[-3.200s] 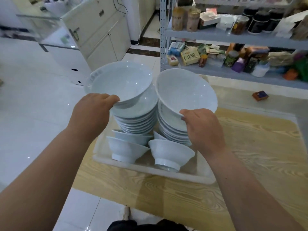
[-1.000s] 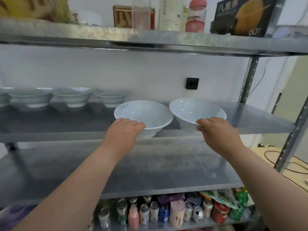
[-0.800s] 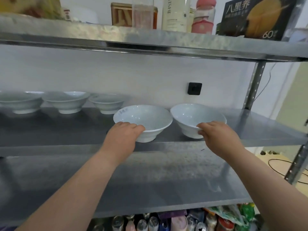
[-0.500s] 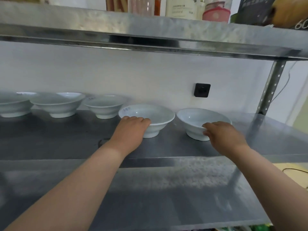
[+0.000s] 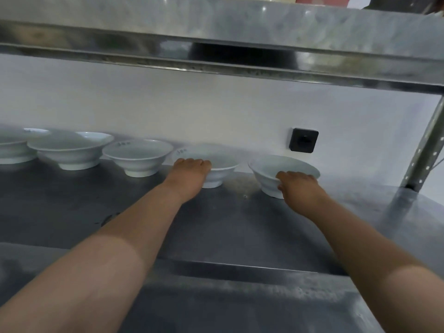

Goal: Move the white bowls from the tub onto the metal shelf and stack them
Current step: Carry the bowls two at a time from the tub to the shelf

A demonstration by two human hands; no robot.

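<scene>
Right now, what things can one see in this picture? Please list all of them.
Bowls: at least five, white, in a row at the back of the shelf; the left ones overlap
Shelf: one, grey metal, under the bowls
Upper shelf: one, grey metal, overhead
Socket: one, black, on the wall
Wall: one, white, behind
Post: one, grey, perforated, far right
Left hand: holds the second bowl from the right by its near rim
Right hand: holds the rightmost bowl by its near rim
</scene>
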